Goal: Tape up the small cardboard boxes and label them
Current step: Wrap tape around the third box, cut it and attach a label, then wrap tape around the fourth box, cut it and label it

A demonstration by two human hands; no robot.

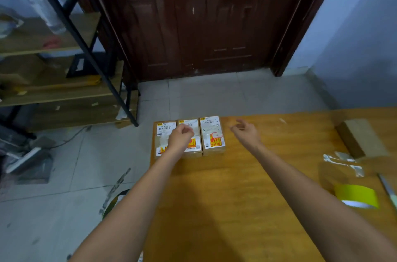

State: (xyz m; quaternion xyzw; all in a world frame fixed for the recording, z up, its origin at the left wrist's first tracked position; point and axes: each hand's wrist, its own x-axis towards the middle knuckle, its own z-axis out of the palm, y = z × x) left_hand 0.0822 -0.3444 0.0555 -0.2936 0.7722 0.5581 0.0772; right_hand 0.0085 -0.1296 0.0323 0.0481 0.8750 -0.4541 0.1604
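Head view, left to right. Metal-framed shelving (64, 51) with pale wooden boards stands on the grey tiled floor (86, 175), beside a dark panelled wooden door (193, 25). Three small rectangular cardboard boxes sit side by side, touching, at the far left corner of the glossy, orange-brown wooden bench (236, 197): the left box (161, 132), the middle box (193, 143) and the right box (212, 135). Each carries a white printed shipping label with barcode and red-yellow markings on its top face.

Left hand (181, 135), fingers curled into a loose fist, lies over the left and middle boxes; whether it holds anything or touches them cannot be told. Right hand (243, 129) hovers just right of the right box, above the bench, fingers loosely bent and holding nothing.

Farther right, a flat brown cardboard piece (361, 137) lies near the bench edge. In front of it lie scraps of clear tape (343, 163). A roll of yellow-green tape (357, 196), cylindrical with a white inner rim, rests on the bench, and a thin grey metal blade-like tool (387, 188) lies just beside it at the frame's right edge.
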